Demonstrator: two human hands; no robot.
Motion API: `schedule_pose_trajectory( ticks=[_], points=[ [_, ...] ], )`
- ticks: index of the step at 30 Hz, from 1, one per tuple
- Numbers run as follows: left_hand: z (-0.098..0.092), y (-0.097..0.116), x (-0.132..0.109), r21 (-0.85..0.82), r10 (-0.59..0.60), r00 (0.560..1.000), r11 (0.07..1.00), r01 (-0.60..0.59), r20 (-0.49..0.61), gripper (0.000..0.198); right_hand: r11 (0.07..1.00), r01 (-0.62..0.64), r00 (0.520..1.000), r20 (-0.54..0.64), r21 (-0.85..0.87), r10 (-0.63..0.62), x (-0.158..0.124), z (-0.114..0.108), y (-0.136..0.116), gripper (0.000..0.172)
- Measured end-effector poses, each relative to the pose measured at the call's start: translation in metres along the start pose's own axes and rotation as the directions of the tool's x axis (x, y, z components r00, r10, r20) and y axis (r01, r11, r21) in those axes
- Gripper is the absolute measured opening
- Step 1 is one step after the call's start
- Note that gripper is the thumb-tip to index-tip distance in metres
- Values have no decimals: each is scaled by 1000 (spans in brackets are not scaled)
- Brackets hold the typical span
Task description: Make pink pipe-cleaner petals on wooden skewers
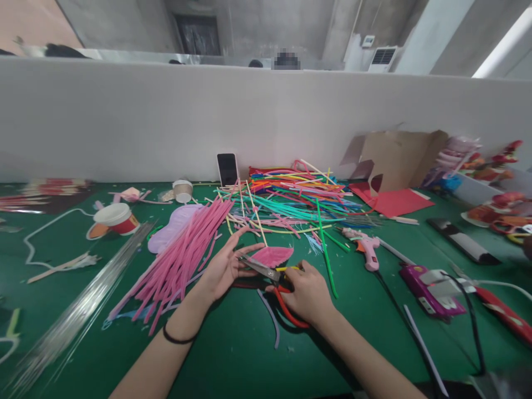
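My right hand [310, 293] is wrapped round scissors [264, 270] with red and yellow handles. Their metal blades point left, close to the fingers of my left hand [226, 266]. A pink, fuzzy, wing-shaped piece [274, 256] with a jagged edge is held by my left hand, just above the blades. Some left fingers pass behind the blades, so the exact grip is partly hidden. Near the piece a thin pale stick [258, 221] slants upward; I cannot tell whether they are joined. Below the hands lies a short lilac pipe cleaner [270, 318] on the green table [241, 360].
Pink pipe cleaners [178, 249] are heaped left, multicoloured ones [291, 194] behind. A pink glue gun [368, 246] and purple power strip [432, 293] with cables lie right. Thin wires [91, 293] and a paper cup [118, 219] are left. A phone [228, 169] leans on the partition [166, 122].
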State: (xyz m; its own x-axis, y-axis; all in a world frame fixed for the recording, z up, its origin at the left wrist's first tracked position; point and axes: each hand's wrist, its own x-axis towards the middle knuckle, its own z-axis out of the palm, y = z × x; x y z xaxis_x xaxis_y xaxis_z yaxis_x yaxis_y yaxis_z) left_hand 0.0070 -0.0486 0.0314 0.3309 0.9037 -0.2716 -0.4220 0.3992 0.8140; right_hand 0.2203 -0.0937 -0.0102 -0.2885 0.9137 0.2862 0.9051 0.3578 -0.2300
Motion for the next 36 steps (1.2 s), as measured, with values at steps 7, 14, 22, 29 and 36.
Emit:
schedule_pose_trajectory(
  ticks=[7, 14, 22, 29, 36],
  points=[
    [0, 0, 0, -15, 12, 1000, 1000, -11, 13, 54, 998, 30, 1000, 5, -64, -30, 0, -1, -1, 39],
    [-4, 2, 1, -19, -6, 999, 1000, 7, 43, 56, 994, 80, 997, -17, -71, -82, -1, 0, 2, 36],
    [-11, 3, 4, -41, 125, 992, 991, -124, 14, 54, 972, -214, 948, -220, 101, 231, 7, -11, 24, 36],
    [-10, 9, 3, -108, 304, 953, 948, -300, 19, 50, 903, -423, 895, -190, -69, 404, 12, -19, 41, 34],
    [-9, 6, 4, -140, 391, 920, 910, -390, -26, 54, 922, -344, 939, -49, -179, 341, 8, -27, 26, 32]
  ],
)
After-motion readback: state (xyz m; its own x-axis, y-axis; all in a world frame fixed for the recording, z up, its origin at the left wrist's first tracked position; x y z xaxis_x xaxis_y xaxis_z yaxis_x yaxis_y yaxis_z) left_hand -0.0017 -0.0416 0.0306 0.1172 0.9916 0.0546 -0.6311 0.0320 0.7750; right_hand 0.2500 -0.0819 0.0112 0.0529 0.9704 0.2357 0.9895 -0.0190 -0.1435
